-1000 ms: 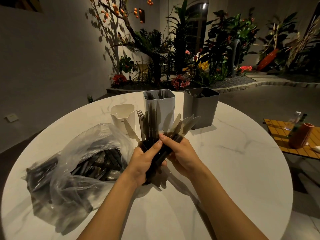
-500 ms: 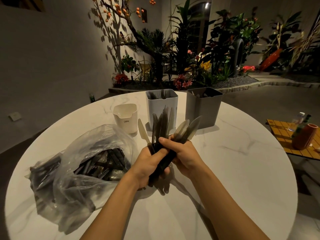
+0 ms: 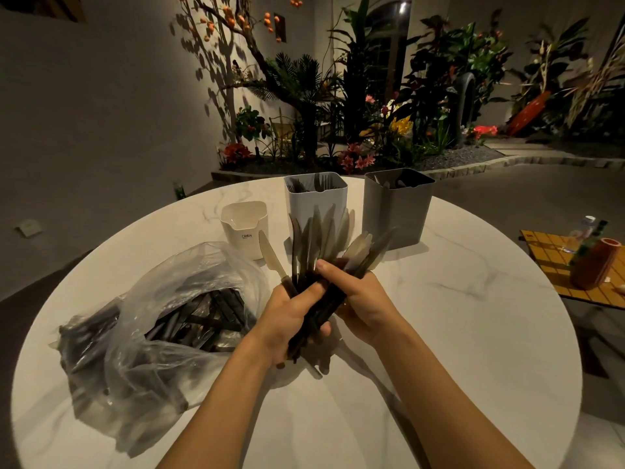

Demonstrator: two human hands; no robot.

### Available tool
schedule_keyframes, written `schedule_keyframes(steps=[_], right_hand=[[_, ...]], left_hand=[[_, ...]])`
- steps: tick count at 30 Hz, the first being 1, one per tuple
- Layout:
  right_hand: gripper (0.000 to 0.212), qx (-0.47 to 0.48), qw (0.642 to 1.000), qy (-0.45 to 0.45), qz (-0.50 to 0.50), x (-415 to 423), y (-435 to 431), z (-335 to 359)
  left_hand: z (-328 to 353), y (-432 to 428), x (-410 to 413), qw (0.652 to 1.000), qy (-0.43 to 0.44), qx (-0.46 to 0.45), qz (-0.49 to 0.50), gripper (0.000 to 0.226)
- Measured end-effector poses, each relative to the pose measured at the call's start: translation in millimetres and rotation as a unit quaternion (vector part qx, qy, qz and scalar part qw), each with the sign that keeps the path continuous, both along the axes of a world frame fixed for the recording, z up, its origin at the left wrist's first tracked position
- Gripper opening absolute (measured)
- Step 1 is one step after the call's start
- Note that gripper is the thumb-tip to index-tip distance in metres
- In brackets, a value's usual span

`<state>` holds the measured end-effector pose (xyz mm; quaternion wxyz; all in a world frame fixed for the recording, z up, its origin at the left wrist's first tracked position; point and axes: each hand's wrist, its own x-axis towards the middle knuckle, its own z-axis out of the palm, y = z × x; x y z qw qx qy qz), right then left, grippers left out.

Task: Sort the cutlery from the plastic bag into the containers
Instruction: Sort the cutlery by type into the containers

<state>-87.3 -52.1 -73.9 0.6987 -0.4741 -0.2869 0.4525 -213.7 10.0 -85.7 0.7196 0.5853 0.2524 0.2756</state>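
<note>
At worktop (image 3: pixel 473 333) centre, both hands hold one bundle of cutlery (image 3: pixel 318 252) upright, fanned out at the top. Grip: left hand (image 3: pixel 287 319) has fingers curled round the dark handles low down; right hand (image 3: pixel 362 299) grasps the same handles from the 3 o'clock side, one finger lying across the stems just under the blades.

Cutlery look: dark brown-black handles, pale matte blades and heads. Mostly knives, with what looks like a fork at the left of the fan; dim light makes the exact mix hard to call. One knife splays out toward 11 o'clock, apart from the rest. Handle ends poke out below the left hand.

Plastic bag (image 3: pixel 152 333) at 9 o'clock: clear, crumpled, lying on its side with more dark-handled cutlery inside.

Three containers in a row at 12 o'clock:
- Small white cup (image 3: pixel 245 228) marked CR8W, on the left.
- Light grey container (image 3: pixel 316 201) in the middle, with cutlery tips showing.
- Dark grey container (image 3: pixel 399 208) on the right, with dark pieces inside.
</note>
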Motion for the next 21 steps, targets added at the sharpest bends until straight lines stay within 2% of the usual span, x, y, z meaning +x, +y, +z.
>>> schedule_keyframes(steps=[3, 7, 14, 18, 21], right_hand=[[0.028, -0.01, 1.0, -0.011, -0.006, 0.3, 0.0, -0.8], [0.027, 0.012, 1.0, -0.005, 0.004, 3.1, -1.7, 0.1], [0.016, -0.01, 1.0, -0.016, -0.025, 3.0, 0.0, 0.7], [0.018, -0.003, 0.999, -0.005, -0.033, 4.4, -0.1, -0.6], [0.023, -0.009, 1.0, -0.001, -0.006, 3.9, -0.3, -1.3]], left_hand=[[-2.4, -0.5, 0.8, 0.999, 0.018, 0.028, 0.006, 0.04], [-0.1, -0.8, 0.9, 1.0, 0.002, 0.025, 0.01, 0.032], [0.7, -1.1, 1.0, 0.999, 0.007, 0.02, 0.03, 0.029], [1.1, -0.7, 0.3, 0.999, -0.003, 0.0, 0.035, 0.031], [0.8, -1.1, -0.1, 0.999, 0.021, 0.011, 0.022, 0.033]])
